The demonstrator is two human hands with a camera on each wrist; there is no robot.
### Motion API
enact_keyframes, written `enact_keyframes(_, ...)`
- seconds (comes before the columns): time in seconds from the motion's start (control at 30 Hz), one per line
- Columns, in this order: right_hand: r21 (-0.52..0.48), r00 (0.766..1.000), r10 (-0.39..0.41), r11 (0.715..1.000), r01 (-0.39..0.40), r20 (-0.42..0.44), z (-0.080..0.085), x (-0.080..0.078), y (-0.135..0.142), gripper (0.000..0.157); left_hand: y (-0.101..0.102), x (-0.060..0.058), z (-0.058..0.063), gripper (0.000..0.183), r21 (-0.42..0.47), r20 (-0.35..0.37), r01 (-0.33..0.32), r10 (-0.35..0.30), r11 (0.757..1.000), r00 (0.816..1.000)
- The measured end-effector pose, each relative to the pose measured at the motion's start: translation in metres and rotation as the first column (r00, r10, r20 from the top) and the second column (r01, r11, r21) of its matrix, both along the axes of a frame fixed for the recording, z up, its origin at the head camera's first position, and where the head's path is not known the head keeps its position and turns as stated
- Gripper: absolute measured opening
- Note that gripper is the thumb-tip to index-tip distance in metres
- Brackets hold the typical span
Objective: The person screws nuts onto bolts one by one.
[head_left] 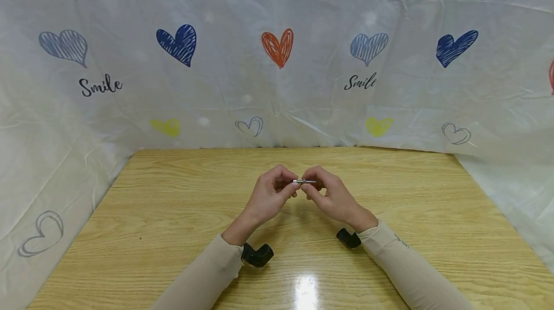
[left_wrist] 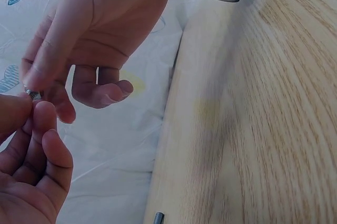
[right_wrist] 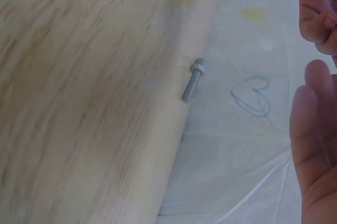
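Note:
In the head view, my left hand [head_left: 270,192] and right hand [head_left: 333,194] meet above the table, fingertip to fingertip. Between them lies a thin silver bolt [head_left: 309,181] with a pale end at the left and a wider collar near its middle. Both hands pinch it with thumb and fingers. The left wrist view shows only a small bit of the metal [left_wrist: 32,93] between the fingertips; the rest is hidden. In the right wrist view, a grey bolt [right_wrist: 191,83] with a collar near its head appears apart from the fingers.
The wood-grain table [head_left: 173,194] reaches back to a white cloth [head_left: 216,84] printed with hearts. A threaded metal end [left_wrist: 159,217] shows at the bottom of the left wrist view, by the table edge. Black wrist cameras [head_left: 258,255] hang under both sleeves.

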State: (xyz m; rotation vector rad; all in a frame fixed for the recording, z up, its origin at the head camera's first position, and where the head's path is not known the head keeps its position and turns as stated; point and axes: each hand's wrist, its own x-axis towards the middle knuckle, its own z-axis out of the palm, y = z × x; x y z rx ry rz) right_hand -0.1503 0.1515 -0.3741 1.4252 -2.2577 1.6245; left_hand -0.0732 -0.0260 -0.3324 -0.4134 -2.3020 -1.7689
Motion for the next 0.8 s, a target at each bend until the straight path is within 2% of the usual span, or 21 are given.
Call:
enact_keyframes(0.17, 0.038, 1.0, -0.022, 0.999, 0.023, -0.019, 0.02, 0.012, 0.001, 0.009, 0.0, 0.001, 0.002, 0.006, -0.007, 0.013, 0.004, -0.004, 1.0, 1.0)
enact_keyframes(0.27, 0.055, 1.0, -0.024, 0.998, 0.024, 0.002, 0.029, 0.017, 0.002, 0.01, 0.0, 0.001, 0.002, 0.007, -0.012, 0.021, 0.001, -0.001, 1.0, 1.0)
enact_keyframes(0.37, 0.059, 0.999, -0.028, 0.998, 0.026, 0.028, 0.032, 0.019, 0.002, 0.01, -0.001, -0.001, -0.001, 0.007, -0.006, 0.021, -0.006, 0.006, 1.0, 1.0)
enact_keyframes(0.53, 0.016, 0.999, -0.032, 0.999, 0.032, 0.003, 0.031, 0.019, 0.001, 0.027, -0.005, -0.01, -0.017, 0.009, 0.01, 0.025, -0.012, 0.011, 1.0, 1.0)
enact_keyframes(0.63, -0.01, 1.0, -0.007, 1.0, 0.007, -0.011, 0.029, 0.018, 0.001, 0.024, -0.007, -0.013, -0.024, 0.008, 0.019, 0.023, 0.0, -0.001, 1.0, 1.0)
enact_keyframes(0.8, -0.003, 1.0, 0.024, 1.0, -0.024, 0.009, 0.028, 0.017, 0.001, 0.013, -0.008, -0.014, -0.026, 0.005, 0.012, 0.007, 0.013, -0.013, 1.0, 1.0)
